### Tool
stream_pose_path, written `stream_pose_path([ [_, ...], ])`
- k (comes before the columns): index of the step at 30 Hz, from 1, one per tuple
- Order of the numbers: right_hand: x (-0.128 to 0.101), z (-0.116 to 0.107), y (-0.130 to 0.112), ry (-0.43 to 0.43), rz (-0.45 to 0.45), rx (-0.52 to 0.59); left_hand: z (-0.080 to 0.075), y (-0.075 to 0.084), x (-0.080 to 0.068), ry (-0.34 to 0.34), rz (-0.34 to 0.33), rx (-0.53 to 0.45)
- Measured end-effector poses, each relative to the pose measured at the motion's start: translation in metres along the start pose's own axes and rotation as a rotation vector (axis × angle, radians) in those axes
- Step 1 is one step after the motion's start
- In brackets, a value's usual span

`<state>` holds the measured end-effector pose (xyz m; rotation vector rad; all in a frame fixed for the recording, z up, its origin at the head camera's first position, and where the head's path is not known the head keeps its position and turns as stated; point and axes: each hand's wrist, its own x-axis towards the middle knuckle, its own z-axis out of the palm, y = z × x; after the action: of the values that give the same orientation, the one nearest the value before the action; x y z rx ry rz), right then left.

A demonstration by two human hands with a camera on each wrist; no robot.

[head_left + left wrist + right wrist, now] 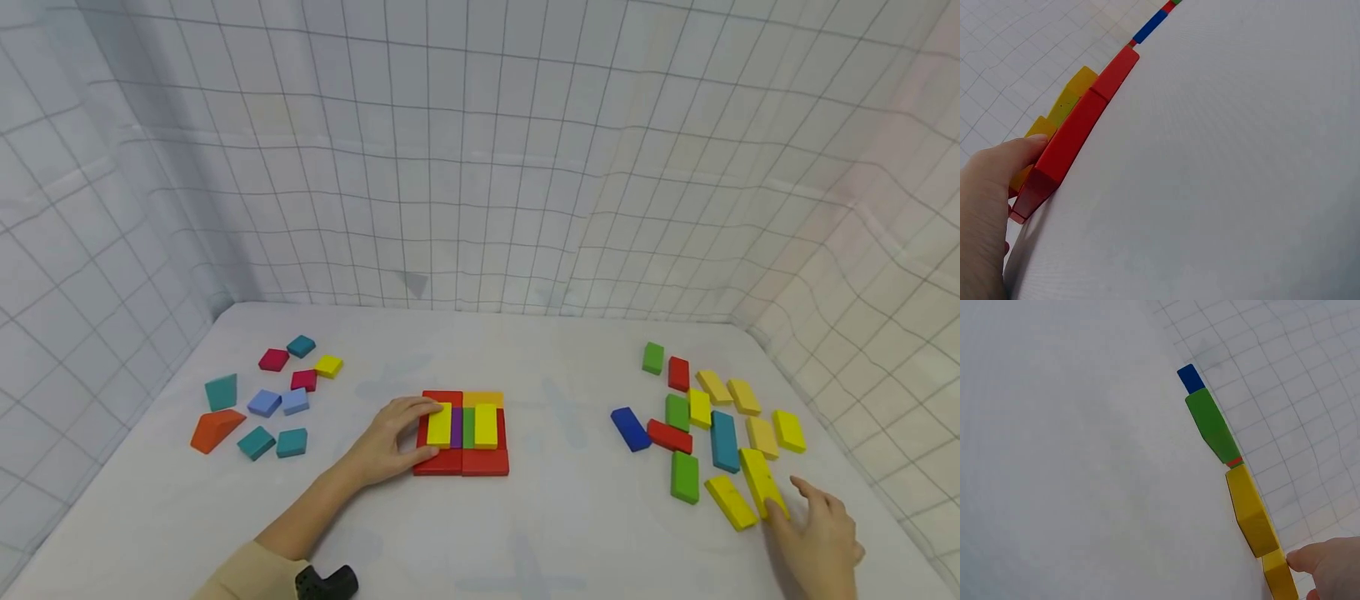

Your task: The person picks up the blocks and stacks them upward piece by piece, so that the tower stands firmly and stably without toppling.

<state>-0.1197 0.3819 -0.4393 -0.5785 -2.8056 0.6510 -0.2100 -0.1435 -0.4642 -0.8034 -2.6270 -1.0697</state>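
A flat block stack (461,462) with a red base lies mid-table, topped by yellow, purple, green and orange pieces. My left hand (431,431) reaches its left side and pinches the left yellow block (439,425) between forefinger and thumb. The left wrist view shows the thumb (1019,156) against that block's end, above the red base (1079,137). At the right front, my right hand (787,500) touches the near end of a long yellow block (759,479) with relaxed fingers. In the right wrist view a fingertip (1310,559) meets this block (1282,581).
Several loose long blocks in yellow, green (684,477), red and blue (630,429) lie scattered at the right. Small teal, red, blue and yellow pieces and an orange wedge (216,429) sit at the left. Gridded cloth walls enclose the white table (555,517).
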Motion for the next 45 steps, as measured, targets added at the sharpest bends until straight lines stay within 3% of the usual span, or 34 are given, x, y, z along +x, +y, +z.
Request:
stream_pose_path([
  [7,0.001,0.001,0.007,-0.086,0.055,-0.035,0.001,-0.001,0.001,-0.012,0.006,-0.004],
  [14,0.002,0.001,0.008,-0.007,0.058,-0.033,0.0,-0.001,0.001,-0.006,-0.005,-0.012],
  [19,0.003,0.001,0.004,0.036,0.108,0.023,-0.001,-0.001,0.0,-0.004,-0.006,-0.015],
  [22,0.001,-0.003,-0.003,0.092,0.083,0.046,0.0,-0.001,0.0,-0.005,-0.003,-0.017],
  [28,0.003,-0.005,-0.038,0.217,-0.195,0.12,0.001,-0.003,0.0,-0.005,-0.008,-0.015],
  [34,0.011,0.016,-0.095,0.176,-0.564,0.214,0.0,-0.003,-0.001,-0.008,-0.013,-0.013],
  [38,0.016,0.039,-0.136,0.063,-0.739,0.312,0.0,-0.003,-0.001,-0.006,-0.006,-0.019],
  [45,0.013,0.077,-0.208,-0.213,-0.843,0.42,0.0,-0.003,0.001,-0.004,0.019,-0.016],
])
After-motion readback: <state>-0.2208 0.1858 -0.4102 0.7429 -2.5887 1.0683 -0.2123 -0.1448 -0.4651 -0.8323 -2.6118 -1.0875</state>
